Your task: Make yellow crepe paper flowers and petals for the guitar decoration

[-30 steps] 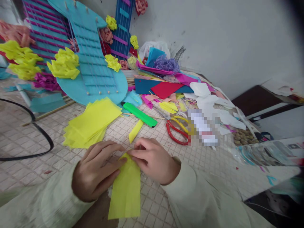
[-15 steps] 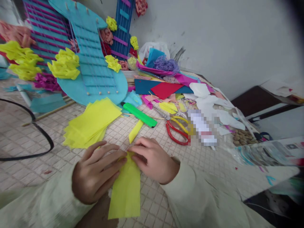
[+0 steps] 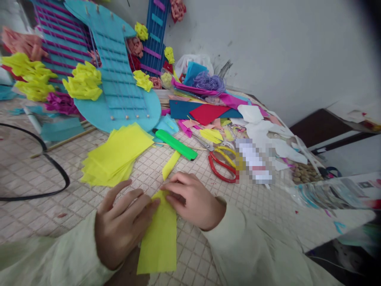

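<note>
A yellow paper strip (image 3: 160,242) hangs down toward the near edge, its upper end between my two hands. My right hand (image 3: 193,200) pinches that upper end between thumb and fingers. On the strip's left side, my left hand (image 3: 125,222) has its thumb and fingertips closed on the paper's edge; its thumb is mostly hidden. A narrow folded yellow piece (image 3: 170,165) lies just beyond my fingertips, partly under a green cutter (image 3: 175,143). To the left is a fanned stack of yellow sheets (image 3: 116,155).
Red-and-yellow-handled scissors (image 3: 222,161) lie to the right. Behind stand a light-blue guitar-shaped cutout (image 3: 116,87) and yellow paper flowers (image 3: 83,81). Coloured paper scraps (image 3: 211,113) pile up at the back. A black cable (image 3: 59,171) curves at left.
My left hand has shifted slightly down the strip, its fingers now more bent. My right hand stays almost in place on the paper's upper end.
</note>
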The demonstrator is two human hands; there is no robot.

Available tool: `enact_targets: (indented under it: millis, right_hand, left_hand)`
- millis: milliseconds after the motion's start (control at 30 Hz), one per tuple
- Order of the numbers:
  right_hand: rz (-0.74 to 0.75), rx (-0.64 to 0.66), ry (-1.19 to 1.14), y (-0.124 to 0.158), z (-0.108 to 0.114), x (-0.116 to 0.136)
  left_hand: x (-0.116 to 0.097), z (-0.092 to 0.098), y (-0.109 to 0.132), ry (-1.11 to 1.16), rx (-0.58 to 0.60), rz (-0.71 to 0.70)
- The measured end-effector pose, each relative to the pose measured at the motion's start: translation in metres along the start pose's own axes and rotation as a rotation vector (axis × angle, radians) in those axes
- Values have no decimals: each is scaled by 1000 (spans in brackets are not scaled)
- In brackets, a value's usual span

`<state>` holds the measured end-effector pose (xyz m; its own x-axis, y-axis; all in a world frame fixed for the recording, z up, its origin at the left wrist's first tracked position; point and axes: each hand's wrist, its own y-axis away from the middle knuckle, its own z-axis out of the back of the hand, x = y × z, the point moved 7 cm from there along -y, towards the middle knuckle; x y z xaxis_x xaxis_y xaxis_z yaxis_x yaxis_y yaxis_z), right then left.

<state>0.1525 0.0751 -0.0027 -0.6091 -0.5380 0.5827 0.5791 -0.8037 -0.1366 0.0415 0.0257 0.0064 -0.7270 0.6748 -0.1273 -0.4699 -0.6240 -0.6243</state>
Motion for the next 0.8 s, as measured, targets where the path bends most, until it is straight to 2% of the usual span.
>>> enact_targets:
  millis: [133, 200, 267, 367, 433, 533, 667, 800]
  right_hand:
    - [2, -3, -43, 0, 1, 0]
    - [-16, -43, -152, -1, 5, -1]
    - [-63, -129, -396, -2, 12, -5]
    - [-171, -178, -990, -3, 14, -12]
    - [-244, -110, -1364, -5, 9, -9]
    - [-311, -6, -1681, -4, 6, 2]
    - [-290, 97, -1868, 1, 7, 15]
    - [-253, 214, -1922, 5, 4, 23]
  left_hand:
    - [-2, 0, -2, -9, -29, -15]
    - [-1, 1, -1, 3, -51, 2]
    - [2, 1, 1, 33, -52, 14]
    - [6, -1, 4, 82, -6, 2]
    - [8, -2, 5, 114, 34, -1]
    - [11, -1, 3, 163, 74, 3]
    - [17, 5, -4, 220, 91, 83]
    - [28, 13, -7, 287, 88, 233]
